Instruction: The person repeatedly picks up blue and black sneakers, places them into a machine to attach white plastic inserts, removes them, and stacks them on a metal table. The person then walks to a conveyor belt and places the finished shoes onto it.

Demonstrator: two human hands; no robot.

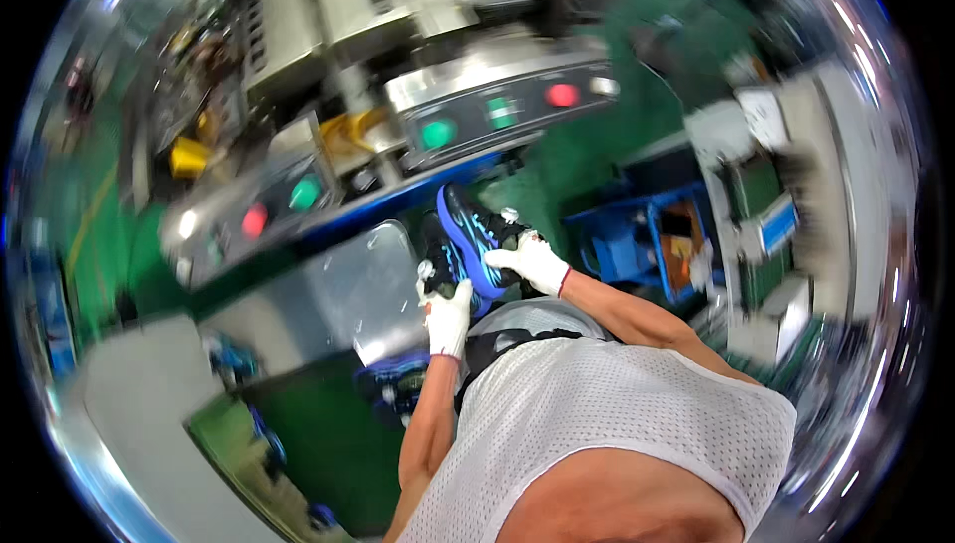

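Observation:
White gloves cover both of my hands, which are close together in front of my waist. My left hand (446,319) is closed on a black sneaker with blue stripes (438,247). A second sneaker (460,225), black with a purple-blue sole and light-blue streaks, is gripped by my right hand (534,263). The two sneakers lean against each other with their toes pointing away from me. The fingers under each shoe are partly hidden. Just left of my left forearm, another dark blue sneaker (396,384) rests low down, blurred.
Ahead stands a metal machine with a control panel (502,100) bearing green and red buttons. A shiny metal tabletop (343,289) is at my left. To the right are a blue bin (622,250) and shelving (756,215). Over a green surface (318,444), several shoes sit at lower left.

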